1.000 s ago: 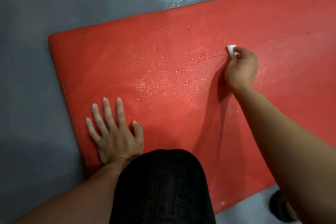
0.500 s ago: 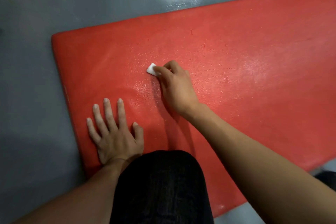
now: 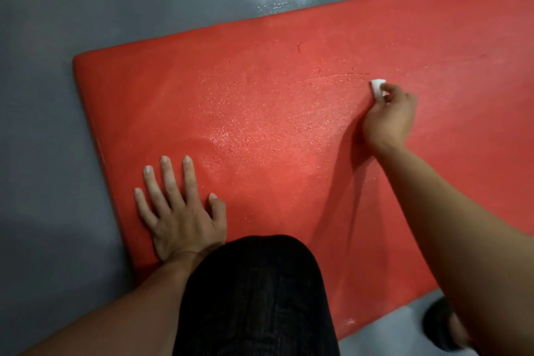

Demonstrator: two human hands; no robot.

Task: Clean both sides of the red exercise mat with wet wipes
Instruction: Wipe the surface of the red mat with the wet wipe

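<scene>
Kneeling at the near edge of the red exercise mat (image 3: 289, 130), the person has a dark-clad knee (image 3: 254, 292) planted at about 6 o'clock, right on the mat's lower border. The mat lies flat on the grey floor (image 3: 57, 95), its short end toward 9 o'clock and its length running off past 3 o'clock. The left hand (image 3: 179, 211) rests palm-down on the mat near its 7 o'clock corner, fingers straight and spread, gripping nothing, the thumb tucked close to the knee. The right hand (image 3: 387, 115) reaches out toward 2 o'clock, its fingers curled in a tight grip on a small white wet wipe (image 3: 378, 87), folded into a wad and pressed against the mat's surface; only the wipe's far end shows beyond the fingertips. A damp, glistening patch spreads across the middle of the mat between the two hands, with faint curved streaks arcing from the centre toward the wipe. A wet sheen also shows on the floor just beyond the mat's far edge, around 12 o'clock. At 5 o'clock, off the mat's near edge, a dark shoe (image 3: 439, 324) sits on the floor, partly hidden behind the right forearm.
</scene>
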